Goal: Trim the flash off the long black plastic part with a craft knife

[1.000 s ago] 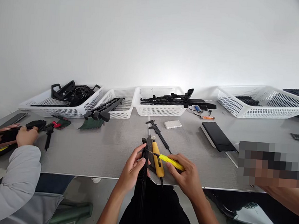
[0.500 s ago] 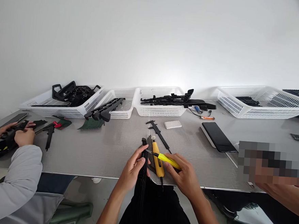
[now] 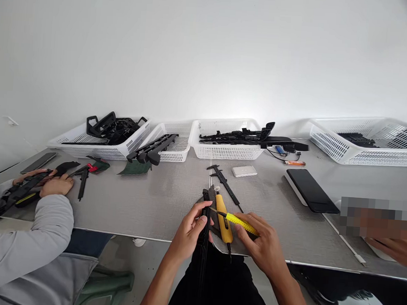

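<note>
At the lower middle of the frame, on the near edge of the grey table (image 3: 144, 204), a long black plastic strip (image 3: 204, 231) stands on edge and runs down over the person's lap. The left hand (image 3: 191, 231) grips it, thumb and fingers pinched on either side. The right hand (image 3: 263, 242) clasps a bright yellow knife (image 3: 241, 222) whose thin tip meets the strip just above the left fingertips. A second, darker yellow tool (image 3: 224, 219) lies between the hands. Because the tip works so close to the left thumb, a slip off the hard plastic could likely cut it. Further up lie a black caliper (image 3: 226, 185), a phone (image 3: 312, 190) and white baskets (image 3: 226, 150). At the left edge, a co-worker's grey sleeve (image 3: 40, 234) rests on the table.
</note>
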`<action>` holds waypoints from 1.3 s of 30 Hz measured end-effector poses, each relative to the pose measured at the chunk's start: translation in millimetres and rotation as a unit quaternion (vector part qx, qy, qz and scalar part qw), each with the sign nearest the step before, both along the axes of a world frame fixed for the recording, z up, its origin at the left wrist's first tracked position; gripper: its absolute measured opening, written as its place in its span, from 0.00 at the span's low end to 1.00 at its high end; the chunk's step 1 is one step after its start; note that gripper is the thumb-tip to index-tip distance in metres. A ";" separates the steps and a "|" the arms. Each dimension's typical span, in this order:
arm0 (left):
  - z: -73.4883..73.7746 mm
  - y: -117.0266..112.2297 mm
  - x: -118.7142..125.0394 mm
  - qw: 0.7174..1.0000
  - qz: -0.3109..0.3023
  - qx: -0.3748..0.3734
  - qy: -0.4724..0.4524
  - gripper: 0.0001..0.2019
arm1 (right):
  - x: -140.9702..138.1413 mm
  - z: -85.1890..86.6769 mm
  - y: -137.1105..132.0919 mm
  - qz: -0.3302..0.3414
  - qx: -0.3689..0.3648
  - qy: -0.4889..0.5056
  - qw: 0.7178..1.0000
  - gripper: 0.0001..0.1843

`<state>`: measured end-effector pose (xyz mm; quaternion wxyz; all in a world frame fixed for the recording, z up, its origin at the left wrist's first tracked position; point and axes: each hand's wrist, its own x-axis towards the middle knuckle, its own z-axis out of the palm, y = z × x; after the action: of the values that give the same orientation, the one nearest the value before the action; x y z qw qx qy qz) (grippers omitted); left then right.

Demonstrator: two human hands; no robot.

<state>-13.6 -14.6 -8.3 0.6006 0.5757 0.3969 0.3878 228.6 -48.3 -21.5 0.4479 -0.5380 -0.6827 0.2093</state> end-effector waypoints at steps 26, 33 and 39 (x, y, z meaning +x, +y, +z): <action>3.3 -1.9 1.7 1.000 0.004 0.005 -0.005 0.23 | 2.9 -4.8 -2.9 -0.031 0.016 -0.005 0.999 0.16; 4.0 -2.4 1.9 1.000 0.003 -0.002 -0.010 0.22 | 1.7 -7.1 -0.6 -0.031 -0.001 0.003 1.000 0.18; 3.1 -1.9 2.2 1.000 0.003 -0.005 -0.009 0.22 | 2.1 -4.7 -0.3 -0.010 0.001 0.005 1.000 0.17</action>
<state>-11.4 -16.5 -5.2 0.6054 0.5680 0.3954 0.3930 230.7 -48.7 -26.1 0.4540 -0.5431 -0.6753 0.2069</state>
